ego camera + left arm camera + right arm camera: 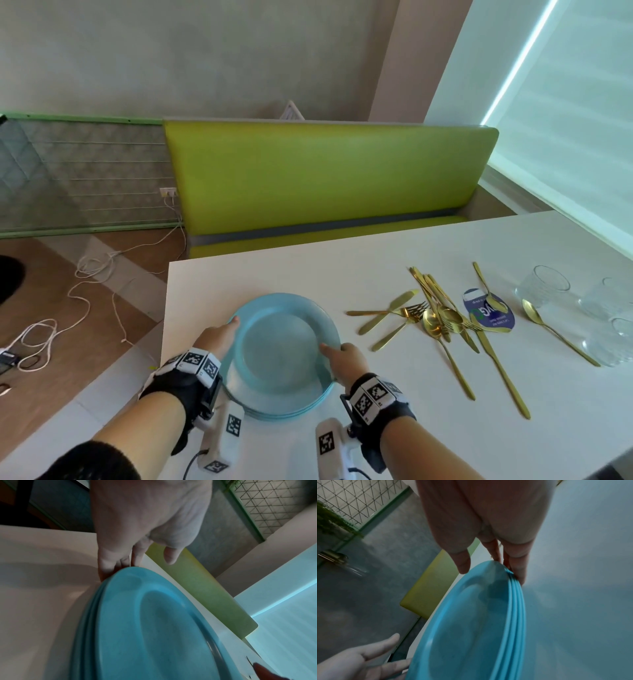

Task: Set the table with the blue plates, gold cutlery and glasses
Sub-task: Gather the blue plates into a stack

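A stack of several blue plates [284, 346] lies near the front left of the white table [394, 246]. My left hand [222, 334] is at the stack's left rim. In the left wrist view its fingers [118, 563] run straight down against the plates' edge [109, 582], with the thumb raised clear of the top plate. My right hand [337, 353] is at the right rim. Its fingers [517, 573] lie along the stacked edges [517, 601], and the thumb hovers above the top plate [471, 628]. Gold cutlery [435, 315] lies in a loose pile to the right. Clear glasses [548, 287] stand at the far right.
A round blue sticker [489, 311] shows under some of the cutlery, and one gold spoon [555, 332] lies by the glasses. A green bench [325, 178] runs behind the table. The table's left edge [166, 308] is close to the plates. Cables [85, 274] trail across the floor to the left.
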A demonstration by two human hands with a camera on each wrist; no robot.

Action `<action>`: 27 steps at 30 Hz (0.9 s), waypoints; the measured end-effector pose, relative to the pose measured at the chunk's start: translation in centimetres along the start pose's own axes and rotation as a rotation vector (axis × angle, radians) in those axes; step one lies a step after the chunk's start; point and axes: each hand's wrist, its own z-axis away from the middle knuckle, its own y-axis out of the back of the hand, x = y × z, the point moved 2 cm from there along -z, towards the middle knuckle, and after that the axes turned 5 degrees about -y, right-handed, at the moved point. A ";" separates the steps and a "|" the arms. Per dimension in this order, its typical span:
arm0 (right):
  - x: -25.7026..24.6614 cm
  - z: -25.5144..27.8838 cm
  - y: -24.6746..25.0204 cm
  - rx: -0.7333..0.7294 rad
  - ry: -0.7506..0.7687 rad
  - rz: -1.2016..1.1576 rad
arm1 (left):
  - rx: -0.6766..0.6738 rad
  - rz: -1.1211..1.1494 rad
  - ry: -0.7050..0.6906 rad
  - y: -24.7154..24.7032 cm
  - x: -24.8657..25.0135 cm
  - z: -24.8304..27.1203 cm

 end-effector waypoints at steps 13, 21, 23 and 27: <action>-7.0 -2.1 -4.0 -0.118 0.009 -0.333 | 0.135 0.291 0.017 4.5 0.6 -4.8; -10.0 -3.9 -5.3 -0.187 -0.043 -0.387 | 0.109 0.360 -0.004 5.9 -3.9 -13.7; -10.6 -4.1 -5.6 -0.193 -0.045 -0.398 | 0.114 0.368 0.002 6.3 -3.7 -13.5; -11.6 -4.8 -6.0 -0.220 -0.048 -0.420 | 0.126 0.447 -0.003 6.6 -2.2 -12.2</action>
